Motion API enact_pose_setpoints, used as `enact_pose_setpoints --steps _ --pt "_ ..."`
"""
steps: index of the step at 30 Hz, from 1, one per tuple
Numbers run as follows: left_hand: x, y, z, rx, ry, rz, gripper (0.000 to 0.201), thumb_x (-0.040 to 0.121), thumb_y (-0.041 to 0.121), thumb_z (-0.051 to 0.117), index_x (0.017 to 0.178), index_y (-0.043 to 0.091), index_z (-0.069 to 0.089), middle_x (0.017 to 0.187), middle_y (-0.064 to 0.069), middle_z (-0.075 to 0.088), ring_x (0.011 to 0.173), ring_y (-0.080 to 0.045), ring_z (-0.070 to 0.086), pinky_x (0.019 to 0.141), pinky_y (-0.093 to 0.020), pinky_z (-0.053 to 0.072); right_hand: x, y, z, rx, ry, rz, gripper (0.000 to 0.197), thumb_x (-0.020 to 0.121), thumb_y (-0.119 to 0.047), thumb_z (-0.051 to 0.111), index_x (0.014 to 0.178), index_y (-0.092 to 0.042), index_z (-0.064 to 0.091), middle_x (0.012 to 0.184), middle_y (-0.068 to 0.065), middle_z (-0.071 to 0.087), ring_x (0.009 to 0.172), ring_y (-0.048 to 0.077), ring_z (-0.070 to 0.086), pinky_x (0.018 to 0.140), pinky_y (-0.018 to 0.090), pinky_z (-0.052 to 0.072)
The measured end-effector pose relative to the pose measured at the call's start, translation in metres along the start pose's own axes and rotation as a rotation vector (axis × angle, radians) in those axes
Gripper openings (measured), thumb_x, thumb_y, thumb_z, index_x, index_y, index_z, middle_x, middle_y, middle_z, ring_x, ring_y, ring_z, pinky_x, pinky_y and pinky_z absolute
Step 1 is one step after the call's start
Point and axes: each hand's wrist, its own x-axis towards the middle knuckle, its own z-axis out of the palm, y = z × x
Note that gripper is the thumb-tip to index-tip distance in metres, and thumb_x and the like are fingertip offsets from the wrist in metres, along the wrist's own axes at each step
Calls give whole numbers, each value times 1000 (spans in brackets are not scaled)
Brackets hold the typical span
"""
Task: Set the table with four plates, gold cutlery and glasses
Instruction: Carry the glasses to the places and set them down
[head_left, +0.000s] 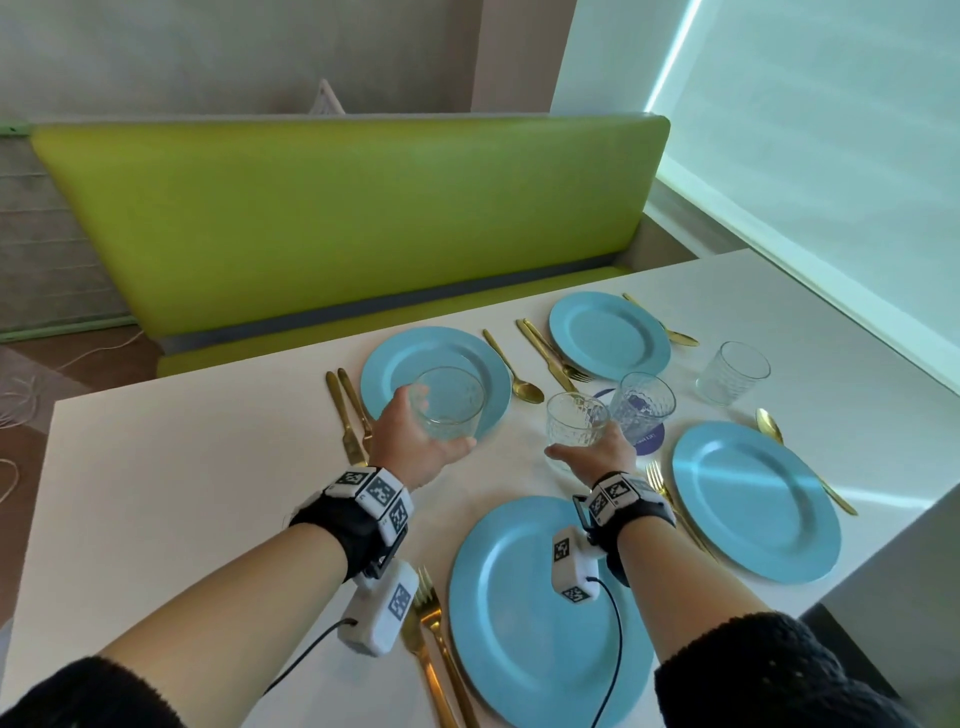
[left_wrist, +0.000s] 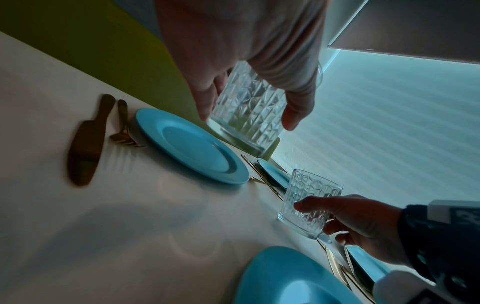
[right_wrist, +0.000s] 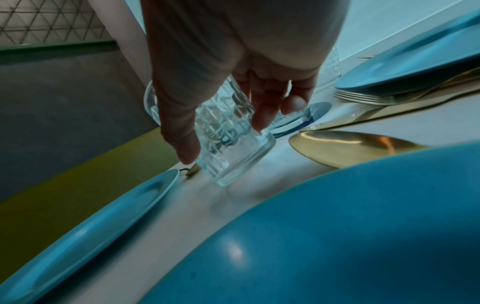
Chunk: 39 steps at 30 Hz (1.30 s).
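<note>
Four blue plates lie on the white table (head_left: 182, 467): far left (head_left: 395, 358), far right (head_left: 609, 335), near right (head_left: 756, 501) and nearest (head_left: 535, 608). Gold cutlery (head_left: 348, 415) flanks each. My left hand (head_left: 439, 423) grips a patterned clear glass (head_left: 449, 400) lifted over the far-left plate; the left wrist view shows thumb and fingers curled round this glass (left_wrist: 252, 98). My right hand (head_left: 584, 441) grips a second glass (head_left: 575, 418), tilted low over the table in the right wrist view (right_wrist: 233, 160). I cannot tell whether it touches the table.
A third glass (head_left: 643, 402) stands on a round blue coaster (head_left: 649, 441) mid-table, a fourth glass (head_left: 732, 373) further right. A green bench (head_left: 353, 218) runs behind the table, a window blind (head_left: 805, 156) on the right. Bare tabletop spreads to the left.
</note>
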Motion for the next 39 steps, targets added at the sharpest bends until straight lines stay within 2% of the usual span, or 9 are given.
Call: enact_pose_setpoints --steps 5,10,12,17,22,30,32,36,39 --pt "7 1 5 -25 6 3 87 61 29 86 134 12 42 136 -4 53 124 -21 51 98 -26 39 5 2 5 13 3 6 81 65 -34 83 132 -11 42 130 11 55 121 29 51 101 34 43" --pt "11 1 7 -37 8 9 86 60 30 87 133 12 44 135 -3 54 124 -20 52 94 -22 38 10 8 9 14 17 20 87 60 -39 84 133 -17 42 129 9 57 119 28 53 101 37 45" --pt "12 1 7 -39 11 8 86 60 30 87 133 13 44 135 -3 54 124 -20 52 97 -24 39 11 11 10 -2 20 32 92 57 -44 83 134 -19 40 130 9 56 120 29 53 103 39 44" --pt "13 0 5 -44 29 5 86 60 29 87 132 14 44 136 -3 53 125 -20 51 101 -28 40 10 16 13 -55 52 54 98 55 -55 80 136 -20 38 132 9 54 124 30 49 108 43 38" --pt "11 -1 4 -32 34 3 85 60 31 87 133 15 44 136 -2 54 125 -21 51 102 -29 41 10 22 14 -95 58 55 101 59 -58 77 140 -17 34 137 9 50 130 30 44 111 42 29" --pt "5 -1 4 -30 17 9 85 61 31 86 133 15 43 136 -2 53 124 -19 51 97 -24 39 5 20 6 -104 15 45 107 58 -50 83 142 -15 27 136 15 48 125 34 47 106 44 40" --pt "2 -1 4 -26 7 8 86 61 32 86 133 15 43 134 -2 54 123 -19 52 94 -23 39 3 19 3 -115 -7 43 111 57 -47 85 144 -16 23 136 15 48 125 34 47 106 45 41" --pt "-3 -1 3 -38 -4 9 86 61 31 86 134 15 43 135 -3 53 124 -19 51 97 -24 39 -3 20 -5 -124 -29 27 117 55 -43 87 147 -17 18 138 13 48 127 32 46 106 43 41" --pt "-10 -4 3 -71 -31 1 88 61 27 87 136 15 42 137 -3 53 125 -19 51 93 -20 36 -9 21 -15 -159 -28 35 113 59 -37 86 147 -19 17 138 17 45 125 34 48 106 40 41"
